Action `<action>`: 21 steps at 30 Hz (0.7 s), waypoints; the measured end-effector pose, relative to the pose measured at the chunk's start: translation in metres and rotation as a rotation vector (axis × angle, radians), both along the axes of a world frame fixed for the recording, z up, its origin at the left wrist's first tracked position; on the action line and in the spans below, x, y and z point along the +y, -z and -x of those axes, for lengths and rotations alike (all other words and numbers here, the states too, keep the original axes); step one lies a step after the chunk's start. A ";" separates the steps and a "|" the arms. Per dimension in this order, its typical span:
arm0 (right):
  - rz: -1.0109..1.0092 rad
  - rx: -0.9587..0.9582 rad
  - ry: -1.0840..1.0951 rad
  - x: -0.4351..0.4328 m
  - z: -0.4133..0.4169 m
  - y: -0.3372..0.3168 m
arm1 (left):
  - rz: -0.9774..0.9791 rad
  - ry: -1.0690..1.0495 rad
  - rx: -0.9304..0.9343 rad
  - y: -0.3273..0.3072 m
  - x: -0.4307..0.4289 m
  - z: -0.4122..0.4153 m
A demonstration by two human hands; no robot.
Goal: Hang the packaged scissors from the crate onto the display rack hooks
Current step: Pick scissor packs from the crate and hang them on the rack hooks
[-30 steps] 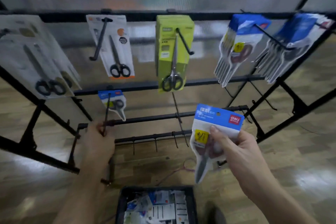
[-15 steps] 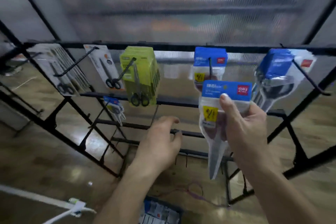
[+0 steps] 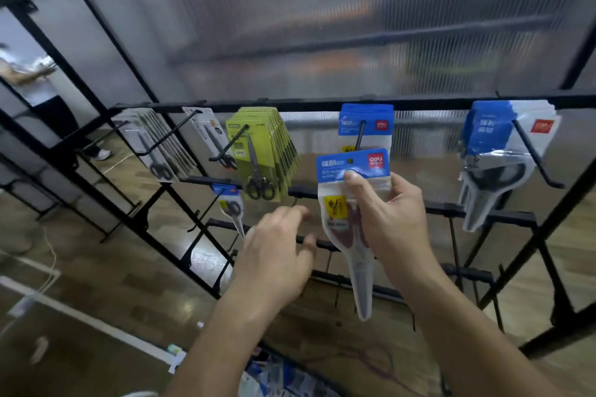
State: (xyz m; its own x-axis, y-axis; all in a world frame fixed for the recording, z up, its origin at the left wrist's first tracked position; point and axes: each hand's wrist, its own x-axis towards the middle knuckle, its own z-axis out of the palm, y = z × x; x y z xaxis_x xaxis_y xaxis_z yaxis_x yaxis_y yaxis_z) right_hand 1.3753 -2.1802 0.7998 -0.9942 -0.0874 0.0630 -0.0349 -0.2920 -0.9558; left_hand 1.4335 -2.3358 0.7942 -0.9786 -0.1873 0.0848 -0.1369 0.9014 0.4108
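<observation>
My right hand (image 3: 390, 219) grips a blue-topped clear pack of scissors (image 3: 351, 190), held upright just below a black hook (image 3: 360, 135) that carries matching blue packs (image 3: 366, 124). The pack's hang hole sits a little under the hook's tip. My left hand (image 3: 277, 255) is empty, fingers loosely curled, hovering in front of the lower rails of the black display rack (image 3: 322, 105). The crate (image 3: 277, 377) shows only as a strip of packs at the bottom edge.
Along the top rail hang grey-card packs (image 3: 158, 145), an orange-and-white pack (image 3: 206, 135), green packs (image 3: 261, 151) and another blue bundle (image 3: 496, 151) on the right. A small blue pack (image 3: 230, 206) hangs lower left. Several bare hooks jut out. A ribbed translucent panel stands behind.
The view has swung right and closer. My right hand raised the pack toward the blue hook. My left hand came off the lower-left hook and drifted to the middle.
</observation>
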 end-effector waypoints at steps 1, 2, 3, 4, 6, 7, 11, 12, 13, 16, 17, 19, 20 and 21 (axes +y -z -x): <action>-0.011 0.009 -0.006 0.000 0.000 0.001 | 0.039 -0.004 0.022 -0.003 0.001 0.000; -0.023 0.018 -0.011 0.001 0.001 0.003 | 0.064 -0.007 0.038 -0.005 0.002 0.000; -0.035 0.027 -0.014 0.001 0.001 0.005 | 0.083 -0.009 0.046 -0.006 0.003 0.000; -0.044 0.032 -0.013 0.001 0.000 0.007 | 0.096 -0.011 0.047 -0.007 0.004 0.000; -0.045 0.025 0.002 0.000 0.000 0.012 | 0.107 -0.013 0.028 -0.006 0.006 -0.001; -0.041 0.019 0.015 0.000 0.000 0.015 | 0.108 -0.014 0.016 -0.006 0.006 -0.001; -0.049 0.023 0.029 -0.001 0.008 0.019 | 0.110 -0.022 0.003 -0.004 0.008 -0.003; -0.064 0.020 0.031 -0.001 0.012 0.019 | 0.115 -0.024 0.000 -0.003 0.009 -0.002; -0.087 0.008 0.036 0.000 0.017 0.021 | 0.124 -0.024 -0.004 -0.002 0.009 -0.002; -0.227 -0.033 0.061 0.001 0.042 0.026 | 0.136 -0.020 -0.033 0.001 0.013 -0.003; -0.279 -0.038 0.079 0.001 0.052 0.028 | 0.136 -0.018 -0.042 0.002 0.014 -0.003; -0.345 -0.049 0.131 0.001 0.071 0.029 | 0.141 -0.011 -0.057 0.004 0.015 -0.004; -0.371 -0.052 0.151 0.001 0.079 0.028 | 0.144 -0.009 -0.064 0.005 0.015 -0.005; -0.385 -0.053 0.163 0.002 0.086 0.027 | 0.145 -0.006 -0.069 0.006 0.014 -0.006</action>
